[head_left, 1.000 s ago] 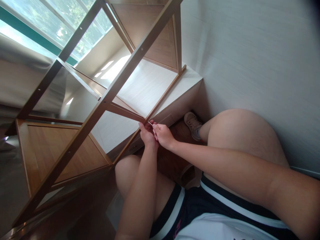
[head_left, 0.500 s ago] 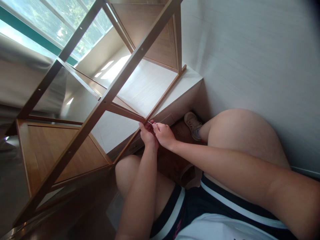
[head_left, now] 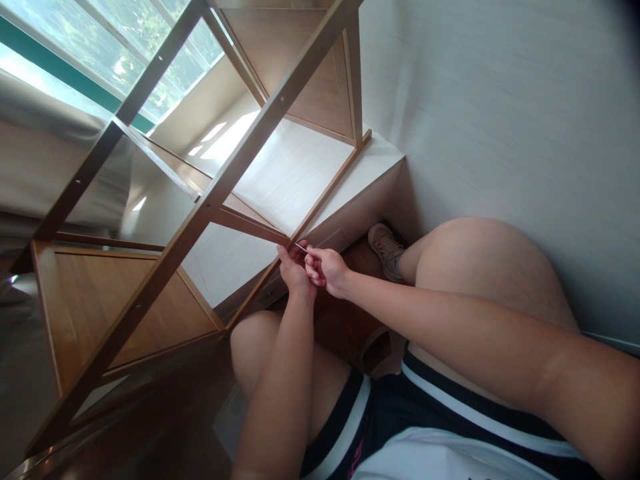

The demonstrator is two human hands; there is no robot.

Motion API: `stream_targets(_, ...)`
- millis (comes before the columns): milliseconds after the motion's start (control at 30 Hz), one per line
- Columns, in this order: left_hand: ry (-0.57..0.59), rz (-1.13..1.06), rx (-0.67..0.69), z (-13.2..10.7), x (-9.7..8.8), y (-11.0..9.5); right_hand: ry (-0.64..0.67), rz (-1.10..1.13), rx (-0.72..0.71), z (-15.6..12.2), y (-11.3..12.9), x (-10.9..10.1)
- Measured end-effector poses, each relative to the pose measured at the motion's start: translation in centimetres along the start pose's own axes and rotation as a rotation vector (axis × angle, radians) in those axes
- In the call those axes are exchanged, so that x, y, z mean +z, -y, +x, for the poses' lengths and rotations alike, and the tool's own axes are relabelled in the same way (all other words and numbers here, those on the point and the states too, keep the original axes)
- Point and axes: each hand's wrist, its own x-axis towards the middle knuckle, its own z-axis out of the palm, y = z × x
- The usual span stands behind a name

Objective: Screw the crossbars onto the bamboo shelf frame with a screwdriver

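Both forearms reach forward, the left one rising steeply past the knee, the right one crossing low over the thigh from the right. The left hand (head_left: 296, 270) cups upward at the lower rail (head_left: 327, 191) of the wooden frame (head_left: 245, 151); whether it grips cannot be told. Beside it, the right hand (head_left: 327, 270) pinches a thin metal tool (head_left: 301, 247) between thumb and forefinger. The tool's long axis slants up and left, its far end at the rail joint.
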Motion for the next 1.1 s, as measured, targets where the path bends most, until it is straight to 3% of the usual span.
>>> stream_targets(400, -0.005, 0.002, 0.001, -0.01, 0.01, -0.02, -0.025, 0.142, -0.027, -0.45, -0.18, 0.50)
stream_targets(1100, -0.016, 0.008, 0.040, 0.04, 0.25, 0.08, -0.061, 0.058, -0.151, -0.35, -0.62, 0.63)
